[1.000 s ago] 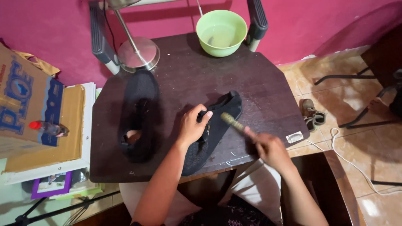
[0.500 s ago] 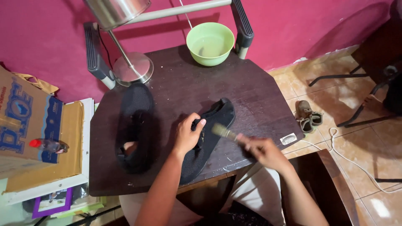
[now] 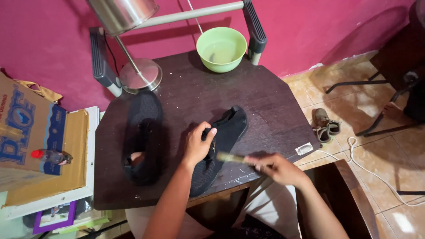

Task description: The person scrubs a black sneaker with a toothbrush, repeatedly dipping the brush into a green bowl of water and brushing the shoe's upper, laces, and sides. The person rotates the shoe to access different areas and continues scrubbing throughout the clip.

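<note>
Brush [image 3: 231, 157] moved lower along black mesh shoe [image 3: 221, 146], blurred.

Your left hand [image 3: 198, 144] covers the middle of the black shoe [image 3: 220, 146] on the bench [image 3: 265, 102]. The brush [image 3: 231, 157] beside that shoe is motion-blurred; its bristles cannot be made out. Beyond the shoe, the lamp [image 3: 126, 15] is cut off by the top edge.

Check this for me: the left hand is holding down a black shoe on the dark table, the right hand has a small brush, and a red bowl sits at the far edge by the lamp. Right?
Not quite: the bowl is light green, not red, as the head view shows. The rest holds: the left hand holds down the black shoe on the dark table, the right hand has a small brush, and the bowl sits at the far edge by the lamp.
</note>
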